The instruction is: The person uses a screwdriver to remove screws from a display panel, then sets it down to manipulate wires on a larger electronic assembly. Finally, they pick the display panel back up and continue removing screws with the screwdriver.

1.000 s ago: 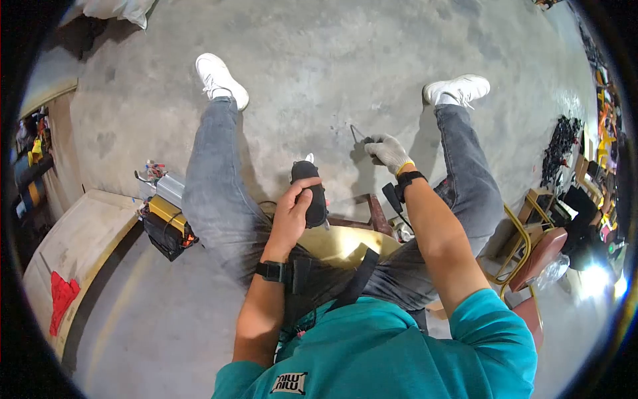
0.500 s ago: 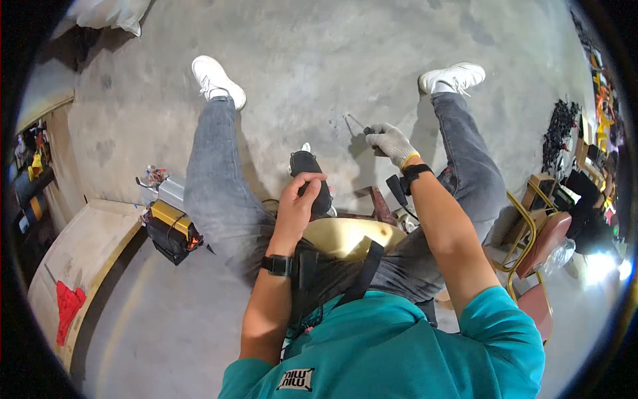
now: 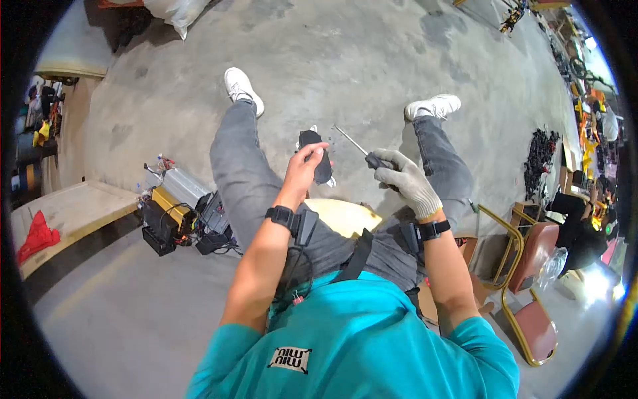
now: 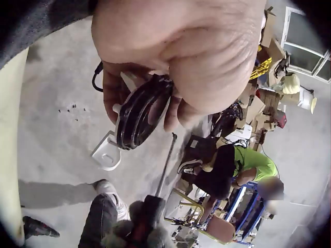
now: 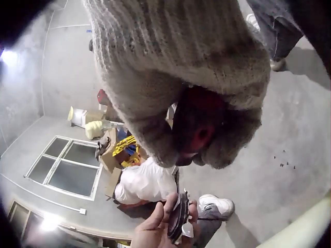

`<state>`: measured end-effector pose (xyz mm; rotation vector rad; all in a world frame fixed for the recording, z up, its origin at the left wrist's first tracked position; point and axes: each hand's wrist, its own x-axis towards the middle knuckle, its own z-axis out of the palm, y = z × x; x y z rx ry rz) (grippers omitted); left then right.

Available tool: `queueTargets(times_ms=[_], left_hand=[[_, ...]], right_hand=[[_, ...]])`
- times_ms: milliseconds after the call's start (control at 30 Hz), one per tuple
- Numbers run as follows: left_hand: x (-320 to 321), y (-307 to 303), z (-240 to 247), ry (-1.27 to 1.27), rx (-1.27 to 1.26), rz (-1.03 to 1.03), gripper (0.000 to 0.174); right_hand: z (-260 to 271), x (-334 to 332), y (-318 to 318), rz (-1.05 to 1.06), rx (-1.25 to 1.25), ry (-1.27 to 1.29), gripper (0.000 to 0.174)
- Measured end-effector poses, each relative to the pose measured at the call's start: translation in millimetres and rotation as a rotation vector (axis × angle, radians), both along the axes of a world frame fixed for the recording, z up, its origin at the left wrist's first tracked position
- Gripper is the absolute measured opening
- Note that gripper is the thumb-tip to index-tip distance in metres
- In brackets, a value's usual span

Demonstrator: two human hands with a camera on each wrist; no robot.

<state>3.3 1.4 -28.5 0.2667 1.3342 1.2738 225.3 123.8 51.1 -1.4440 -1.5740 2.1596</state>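
My bare left hand (image 3: 299, 174) holds a black oblong housing (image 3: 323, 174) out over the floor between the legs. White tabs stick out at its ends, and in the left wrist view its dark ridged edge (image 4: 135, 121) shows between the fingers. On my right hand (image 3: 413, 186) is a pale knit glove. It grips a screwdriver (image 3: 352, 141) by its dark handle, the metal shaft slanting up and left toward the housing, with a gap between. In the right wrist view the red and black handle end (image 5: 199, 126) shows inside the gloved fingers.
A pale yellow seat edge (image 3: 342, 216) lies between my thighs. Small dark bits (image 4: 75, 108) and a white plastic piece (image 4: 107, 152) lie on the floor. Electronic boxes (image 3: 169, 206) sit at left, chairs (image 3: 537, 249) at right. Another person (image 4: 253, 165) sits farther off.
My right hand has come nearer my body with the screwdriver, whose shaft now shows longer and closer to the housing. The left hand still holds the housing. The head view has shifted.
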Motion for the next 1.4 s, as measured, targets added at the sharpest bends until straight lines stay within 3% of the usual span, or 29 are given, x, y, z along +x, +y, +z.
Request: queueTargets(times_ms=[200, 667, 1400], left_hand=[[-3.8, -2.9, -2.1, -0.082, 0.058, -0.03, 0.034], [-3.7, -7.8, 9.8, -0.09, 0.134, -0.078, 0.024], [-10.4, -12.0, 7.2, -0.105, 0.175, -0.09, 0.02]], right_hand=[[23.8, 11.4, -29.7, -0.011, 0.002, 0.069, 0.049], [26.4, 24.6, -50.0, -0.001, -0.03, 0.17, 0.047], [34.5, 23.2, -53.4, 0.077, 0.027, 0.085, 0.051]])
